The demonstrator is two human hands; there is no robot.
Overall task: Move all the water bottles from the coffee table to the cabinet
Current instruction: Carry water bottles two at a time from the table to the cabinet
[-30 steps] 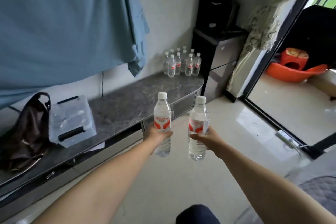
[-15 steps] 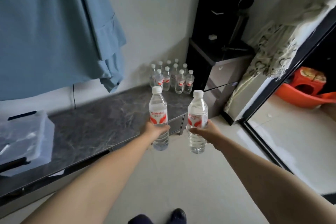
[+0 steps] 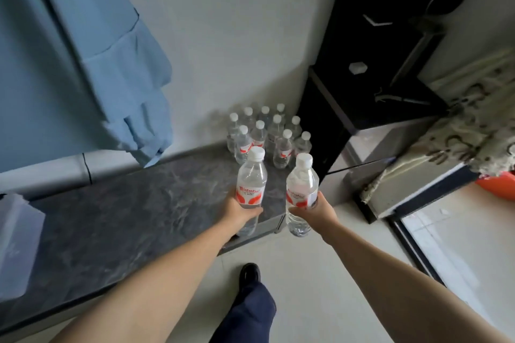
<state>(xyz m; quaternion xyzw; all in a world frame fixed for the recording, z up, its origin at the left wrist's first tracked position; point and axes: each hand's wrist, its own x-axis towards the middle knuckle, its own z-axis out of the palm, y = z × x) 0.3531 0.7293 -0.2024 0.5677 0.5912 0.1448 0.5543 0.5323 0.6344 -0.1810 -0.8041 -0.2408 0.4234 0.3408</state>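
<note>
My left hand (image 3: 241, 213) grips a clear water bottle (image 3: 251, 179) with a white cap and a red-and-white label, held upright over the right end of the dark marble cabinet top (image 3: 133, 206). My right hand (image 3: 317, 210) grips a second water bottle (image 3: 301, 188) of the same kind, upright, just past the cabinet's right end above the floor. Behind both, several water bottles (image 3: 267, 133) stand clustered at the cabinet's far right corner against the wall.
A tall black unit (image 3: 370, 69) stands right of the cabinet. A blue cloth (image 3: 83, 58) hangs over the wall at left. A clear plastic box (image 3: 16, 242) sits on the cabinet's left part. A patterned curtain (image 3: 457, 131) and a black door frame (image 3: 418, 245) are at right. My foot (image 3: 249, 274) is on the pale floor.
I have come closer to the cabinet's right end. Both held bottles have moved forward toward the cluster of bottles, which now looks larger and nearer. The plastic box has slid to the left edge.
</note>
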